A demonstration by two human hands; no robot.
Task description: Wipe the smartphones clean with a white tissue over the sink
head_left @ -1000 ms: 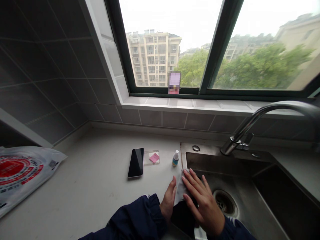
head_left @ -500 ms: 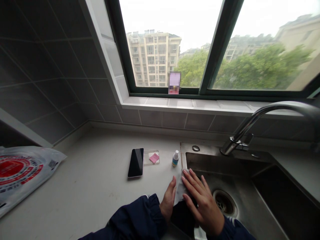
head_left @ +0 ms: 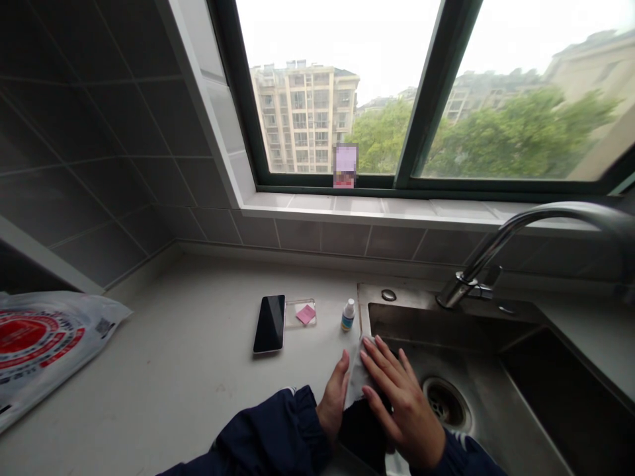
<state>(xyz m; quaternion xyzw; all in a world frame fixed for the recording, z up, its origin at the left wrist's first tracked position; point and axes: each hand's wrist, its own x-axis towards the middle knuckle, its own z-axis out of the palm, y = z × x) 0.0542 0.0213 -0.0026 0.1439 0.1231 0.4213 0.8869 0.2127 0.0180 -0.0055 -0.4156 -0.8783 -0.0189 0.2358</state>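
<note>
My left hand point(head_left: 333, 398) is wrapped around the edge of a dark flat thing point(head_left: 364, 430), its thumb pointing up; what kind of thing it is I cannot make out. A light grey cloth point(head_left: 356, 383) lies over the upper part of it. My right hand point(head_left: 404, 403) rests flat on the cloth, fingers stretched out and pressing from above. Both hands are at the sink's left edge. Just beyond them stands a small white-capped bottle point(head_left: 348, 315) with a blue label. Left of the bottle lie a clear case point(head_left: 311, 302) bearing a pink square point(head_left: 305, 315) and a black-screened phone point(head_left: 269, 324).
A steel sink point(head_left: 486, 390) with a drain point(head_left: 446, 404) takes up the right side, under a curved chrome faucet point(head_left: 459, 284). A printed plastic bag point(head_left: 54, 344) lies on the white counter point(head_left: 188, 344) at far left. A window with a sill point(head_left: 357, 203) is behind.
The hands, cloth and dark flat thing keep nearly the same place. The objects on the counter have not moved.
</note>
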